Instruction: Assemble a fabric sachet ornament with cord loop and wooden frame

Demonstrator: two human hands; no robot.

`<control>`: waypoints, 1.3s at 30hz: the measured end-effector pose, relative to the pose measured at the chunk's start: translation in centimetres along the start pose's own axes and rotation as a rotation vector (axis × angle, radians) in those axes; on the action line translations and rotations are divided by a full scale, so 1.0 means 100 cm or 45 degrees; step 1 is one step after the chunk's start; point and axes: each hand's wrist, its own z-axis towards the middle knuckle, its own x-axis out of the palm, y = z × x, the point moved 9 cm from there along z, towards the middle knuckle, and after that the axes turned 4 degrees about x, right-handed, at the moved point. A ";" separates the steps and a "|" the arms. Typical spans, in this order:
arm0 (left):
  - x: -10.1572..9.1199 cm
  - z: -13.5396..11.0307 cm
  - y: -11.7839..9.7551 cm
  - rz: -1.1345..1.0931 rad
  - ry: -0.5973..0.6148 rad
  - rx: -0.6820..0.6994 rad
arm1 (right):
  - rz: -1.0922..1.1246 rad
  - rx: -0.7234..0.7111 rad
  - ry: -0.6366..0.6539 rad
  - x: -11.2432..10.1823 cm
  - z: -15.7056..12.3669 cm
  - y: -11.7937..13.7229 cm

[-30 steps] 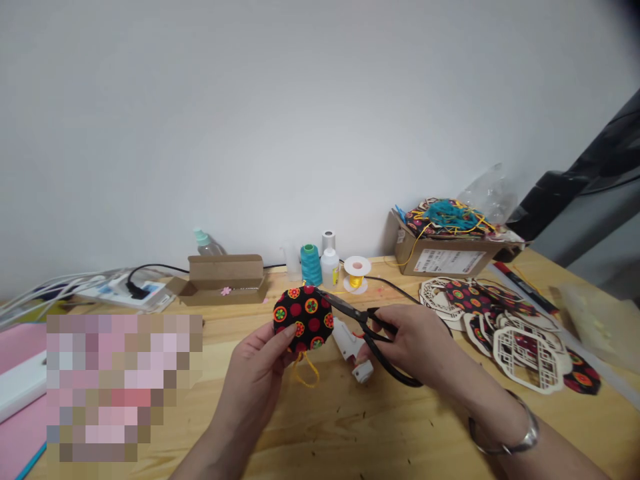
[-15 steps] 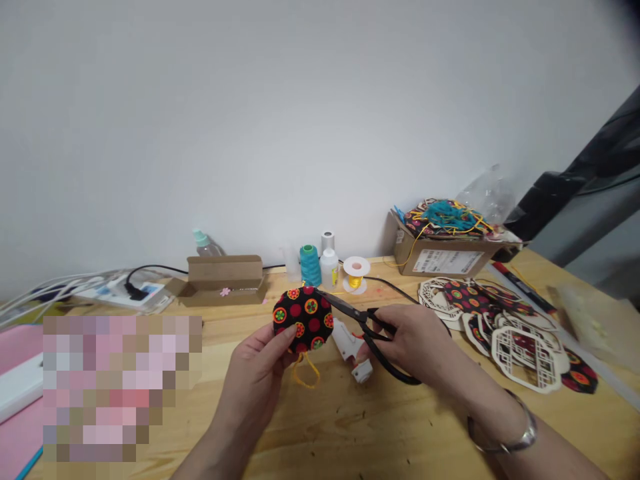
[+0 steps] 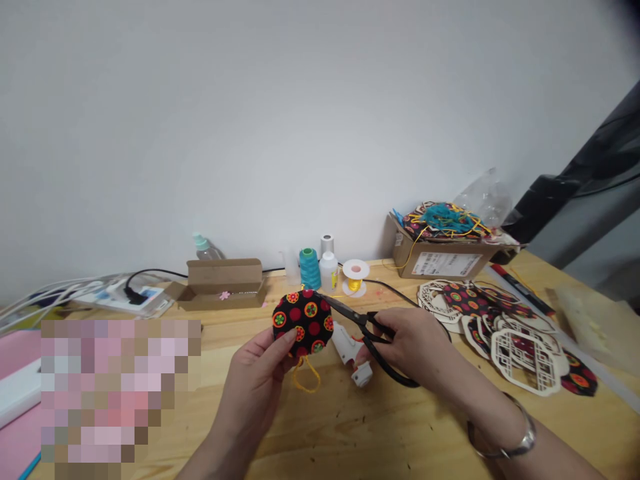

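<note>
My left hand [image 3: 257,377] pinches a round black fabric piece [image 3: 303,321] printed with red and orange dots, holding it upright above the wooden table [image 3: 350,433]. A yellow cord loop [image 3: 306,377] hangs below it. My right hand [image 3: 417,347] grips black scissors [image 3: 367,330] by the handles. Their blades point left and meet the top right edge of the fabric piece. A white glue gun [image 3: 353,353] lies on the table just under the scissors.
Thread spools [image 3: 310,268], a small white bottle [image 3: 329,269] and a yellow cord reel [image 3: 355,274] stand at the back. An open cardboard box [image 3: 220,283] lies left, a box of fabric scraps [image 3: 440,250] right. Cut wooden frames [image 3: 520,343] with fabric spread at right. Cables [image 3: 75,290] at far left.
Nearly nothing has moved. The view has shifted slightly; both hands keep the fabric piece and the scissors in the same hold.
</note>
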 end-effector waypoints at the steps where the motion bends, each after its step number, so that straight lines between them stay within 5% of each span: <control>1: 0.000 0.000 0.000 -0.001 0.000 -0.001 | -0.004 0.002 -0.004 -0.001 0.000 0.000; 39: 0.003 -0.003 0.007 0.019 0.027 -0.022 | -0.118 -0.044 -0.019 -0.002 -0.001 0.007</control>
